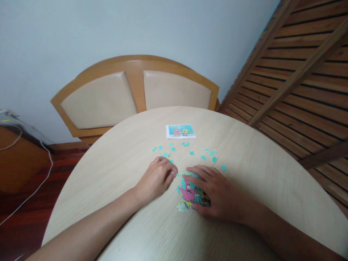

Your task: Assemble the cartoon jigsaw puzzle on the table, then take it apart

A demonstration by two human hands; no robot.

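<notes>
plainly, the right hand (221, 192) lies spread over the partly joined puzzle (187, 194); the left hand (159, 176) is bunched just beside it, whether round a piece i cannot tell. beyond both hands lie loose pieces (191, 153) and a picture card (181, 131).

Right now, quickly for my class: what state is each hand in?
Left hand: curled, beside a teal jigsaw piece; whether it grips anything cannot be told.
Right hand: open, spread over the partly assembled jigsaw puzzle.
</notes>
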